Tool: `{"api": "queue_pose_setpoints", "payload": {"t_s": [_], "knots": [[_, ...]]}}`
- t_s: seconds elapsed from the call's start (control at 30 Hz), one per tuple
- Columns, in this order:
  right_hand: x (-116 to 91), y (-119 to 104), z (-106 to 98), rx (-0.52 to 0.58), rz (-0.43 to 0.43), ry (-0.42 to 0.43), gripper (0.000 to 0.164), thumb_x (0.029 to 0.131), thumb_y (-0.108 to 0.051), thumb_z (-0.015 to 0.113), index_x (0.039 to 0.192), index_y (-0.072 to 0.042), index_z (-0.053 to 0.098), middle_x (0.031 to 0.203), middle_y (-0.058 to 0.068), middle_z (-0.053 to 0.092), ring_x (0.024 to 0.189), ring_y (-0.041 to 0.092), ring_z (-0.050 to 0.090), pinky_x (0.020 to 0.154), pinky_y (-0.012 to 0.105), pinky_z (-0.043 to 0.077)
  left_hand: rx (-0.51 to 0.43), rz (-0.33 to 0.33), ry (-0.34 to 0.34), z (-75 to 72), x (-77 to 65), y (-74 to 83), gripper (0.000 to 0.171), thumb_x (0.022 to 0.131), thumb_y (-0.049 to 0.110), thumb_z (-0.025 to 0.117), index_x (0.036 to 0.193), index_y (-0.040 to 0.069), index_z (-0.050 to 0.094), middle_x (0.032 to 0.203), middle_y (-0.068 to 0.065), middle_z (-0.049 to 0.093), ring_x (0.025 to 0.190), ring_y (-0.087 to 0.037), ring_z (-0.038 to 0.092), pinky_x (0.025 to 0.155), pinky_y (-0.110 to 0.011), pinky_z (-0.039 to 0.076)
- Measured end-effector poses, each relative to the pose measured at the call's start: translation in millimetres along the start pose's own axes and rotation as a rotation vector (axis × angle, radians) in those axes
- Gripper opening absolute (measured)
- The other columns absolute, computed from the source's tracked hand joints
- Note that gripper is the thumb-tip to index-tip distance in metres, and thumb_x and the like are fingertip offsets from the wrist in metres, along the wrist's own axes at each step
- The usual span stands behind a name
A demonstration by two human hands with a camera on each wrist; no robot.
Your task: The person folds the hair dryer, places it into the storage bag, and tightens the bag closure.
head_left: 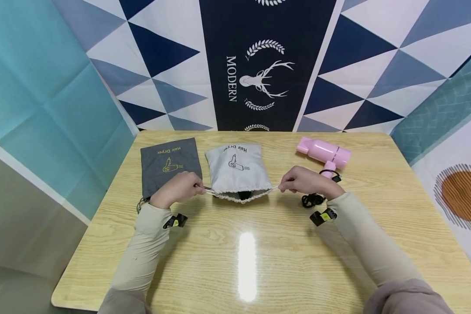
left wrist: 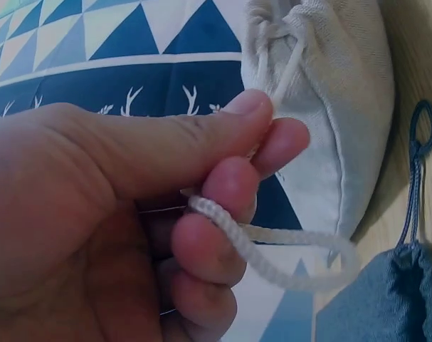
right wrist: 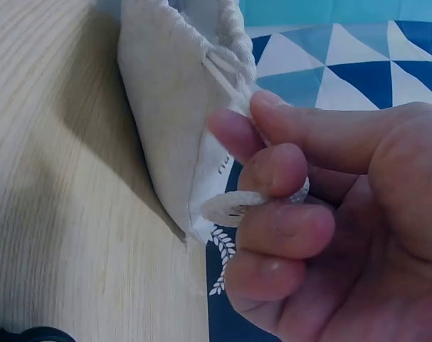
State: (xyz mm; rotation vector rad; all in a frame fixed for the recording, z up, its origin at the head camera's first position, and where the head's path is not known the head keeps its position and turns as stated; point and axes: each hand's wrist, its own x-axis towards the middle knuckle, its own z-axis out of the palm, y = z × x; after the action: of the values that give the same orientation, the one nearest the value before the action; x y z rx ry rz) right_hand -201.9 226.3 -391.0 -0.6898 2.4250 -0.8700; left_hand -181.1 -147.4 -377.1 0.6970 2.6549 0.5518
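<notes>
A light grey drawstring bag (head_left: 239, 168) printed "Hair Dryer" lies on the table, its mouth toward me and partly open. Something black (head_left: 245, 195) shows inside the mouth; its kind is hidden. My left hand (head_left: 183, 187) pinches the white drawstring (left wrist: 272, 267) at the bag's left corner, thumb against forefinger, with a loop of cord hanging past the fingers. On the opposite corner my right hand (head_left: 300, 179) pinches the other end of the drawstring (right wrist: 230, 206). Both cords run taut from the bag's mouth to the fingertips.
A dark grey "Hair Dryer" bag (head_left: 170, 159) lies to the left, partly behind my left hand. At the back right rests a pink hair dryer (head_left: 325, 152), with its coiled black cord (head_left: 312, 200) near my right wrist. A patterned cloth wall (head_left: 172, 52) stands behind the table (head_left: 220, 253).
</notes>
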Motion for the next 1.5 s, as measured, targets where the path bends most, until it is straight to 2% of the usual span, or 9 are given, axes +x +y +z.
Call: {"api": "queue_pose_setpoints", "payload": {"t_s": [0.2, 0.3, 0.37, 0.43, 0.63, 0.73, 1.13, 1.33, 1.5], "knots": [[-6, 5, -3, 0.042, 0.017, 0.061, 0.028, 0.099, -0.019, 0.056, 0.078, -0.003, 0.065, 0.060, -0.001, 0.045, 0.051, 0.006, 0.035, 0.051, 0.024, 0.032, -0.027, 0.030, 0.046, 0.7, 0.5, -7.4, 0.031, 0.102, 0.019, 0.051, 0.074, 0.009, 0.060, 0.068, -0.003, 0.052, 0.055, -0.014, 0.036, 0.061, -0.030, 0.035], [-7, 9, -4, 0.041, 0.011, 0.083, 0.029, 0.099, -0.020, 0.055, 0.077, -0.005, 0.063, 0.063, 0.000, 0.048, 0.055, 0.008, 0.040, 0.054, 0.024, 0.034, -0.045, 0.049, 0.091, 3.5, 2.2, -13.6, 0.036, 0.102, 0.019, 0.051, 0.066, 0.012, 0.054, 0.070, -0.001, 0.047, 0.065, -0.018, 0.044, 0.079, -0.039, 0.045], [-7, 12, -3, 0.035, 0.007, 0.097, 0.029, 0.100, -0.020, 0.055, 0.076, -0.006, 0.062, 0.065, 0.001, 0.050, 0.058, 0.009, 0.044, 0.056, 0.024, 0.037, -0.067, 0.067, 0.122, 5.3, 3.5, -17.7, 0.037, 0.102, 0.020, 0.052, 0.066, 0.010, 0.057, 0.077, -0.003, 0.053, 0.079, -0.021, 0.052, 0.097, -0.047, 0.044], [-8, 15, -4, 0.035, 0.002, 0.111, 0.030, 0.100, -0.020, 0.054, 0.075, -0.006, 0.061, 0.067, 0.001, 0.051, 0.061, 0.011, 0.046, 0.059, 0.026, 0.040, -0.129, 0.077, 0.149, 7.0, 4.6, -21.9, 0.036, 0.101, 0.019, 0.052, 0.069, 0.007, 0.061, 0.087, -0.005, 0.059, 0.093, -0.024, 0.056, 0.103, -0.049, 0.041], [-13, 28, -6, 0.027, 0.048, 0.191, 0.034, 0.101, -0.024, 0.053, 0.073, -0.005, 0.059, 0.069, 0.002, 0.052, 0.061, 0.011, 0.045, 0.059, 0.026, 0.039, -0.326, 0.084, 0.248, 10.7, 8.4, -35.3, 0.028, 0.102, 0.017, 0.052, 0.081, 0.002, 0.062, 0.105, -0.011, 0.062, 0.094, -0.023, 0.057, 0.080, -0.037, 0.045], [-17, 35, -8, 0.038, 0.091, 0.232, 0.035, 0.100, -0.026, 0.054, 0.076, -0.002, 0.059, 0.069, 0.001, 0.051, 0.060, 0.010, 0.044, 0.057, 0.025, 0.038, -0.355, 0.074, 0.283, 11.6, 10.0, -43.4, 0.028, 0.101, 0.018, 0.053, 0.081, 0.001, 0.062, 0.108, -0.012, 0.062, 0.092, -0.022, 0.056, 0.079, -0.035, 0.045], [-39, 53, -15, 0.081, 0.186, 0.391, 0.040, 0.101, -0.030, 0.053, 0.083, 0.004, 0.062, 0.069, 0.007, 0.056, 0.058, 0.009, 0.045, 0.052, 0.027, 0.038, -0.368, -0.006, 0.260, 7.3, 3.6, -68.2, 0.030, 0.102, 0.018, 0.051, 0.080, 0.001, 0.062, 0.115, -0.014, 0.059, 0.102, -0.028, 0.056, 0.086, -0.040, 0.044], [-44, 53, -15, 0.120, 0.136, 0.393, 0.035, 0.100, -0.027, 0.055, 0.087, 0.005, 0.064, 0.071, -0.001, 0.057, 0.060, 0.007, 0.046, 0.053, 0.027, 0.040, -0.483, -0.013, 0.251, 8.3, 7.7, -67.4, 0.034, 0.104, 0.021, 0.047, 0.081, -0.001, 0.059, 0.114, -0.020, 0.061, 0.107, -0.030, 0.057, 0.089, -0.041, 0.047], [-43, 51, -17, 0.158, 0.120, 0.419, 0.028, 0.098, -0.026, 0.059, 0.087, 0.000, 0.066, 0.075, -0.007, 0.059, 0.067, 0.012, 0.052, 0.059, 0.028, 0.045, -0.607, -0.036, 0.294, 13.1, 8.4, -65.8, 0.038, 0.104, 0.020, 0.045, 0.075, -0.002, 0.053, 0.110, -0.023, 0.062, 0.095, -0.019, 0.061, 0.084, -0.034, 0.048]]}}
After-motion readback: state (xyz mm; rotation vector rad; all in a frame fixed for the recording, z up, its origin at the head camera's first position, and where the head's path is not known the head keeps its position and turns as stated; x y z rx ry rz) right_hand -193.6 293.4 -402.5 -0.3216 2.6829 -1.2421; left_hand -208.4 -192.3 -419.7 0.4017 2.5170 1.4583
